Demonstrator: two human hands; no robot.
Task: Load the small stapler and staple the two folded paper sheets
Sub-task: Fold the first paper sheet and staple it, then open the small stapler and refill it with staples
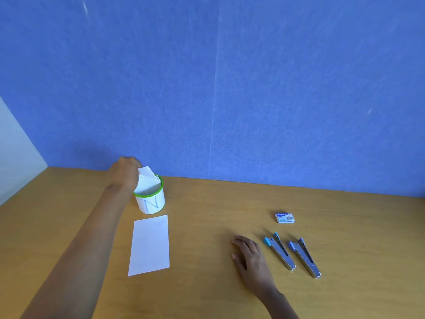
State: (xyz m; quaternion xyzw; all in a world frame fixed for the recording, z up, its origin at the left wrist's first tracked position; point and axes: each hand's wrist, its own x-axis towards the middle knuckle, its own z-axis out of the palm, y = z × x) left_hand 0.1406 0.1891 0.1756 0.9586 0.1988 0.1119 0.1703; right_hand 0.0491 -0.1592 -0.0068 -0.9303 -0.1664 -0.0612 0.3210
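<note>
Left hand pinches a folded sheet standing in the white cup. 1 sheet lies flat just in front of the cup. Right hand rests flat, holding nothing, well right of the cup, beside 2 staplers. Paper looks light and floppy: likely best gripped at the fold.

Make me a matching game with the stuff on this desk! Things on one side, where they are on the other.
Things:
1. cup with the N
2. flat paper sheet
3. staple box
4. right hand

Places:
A. just left of the two staplers
B. behind the staplers
C. in front of the cup
D. under the left hand, paper inside

Pairs: 1-D, 2-C, 3-B, 4-A
</note>
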